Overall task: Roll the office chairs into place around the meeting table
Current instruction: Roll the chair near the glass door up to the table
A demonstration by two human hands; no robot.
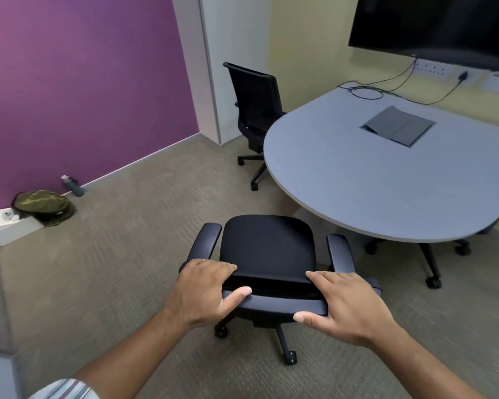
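A black office chair with two armrests stands on the carpet just short of the rounded end of the grey meeting table. My left hand and my right hand both grip the top edge of its backrest, fingers over the front, thumbs behind. A second black mesh-backed chair stands at the table's far left side, its seat tucked under the edge. The wheeled base of a third chair shows under the table's right end.
A camouflage bag and a bottle lie against the purple wall at left. A dark screen hangs above the table, with cables and a cable hatch on the tabletop. Carpet lies between chair and wall.
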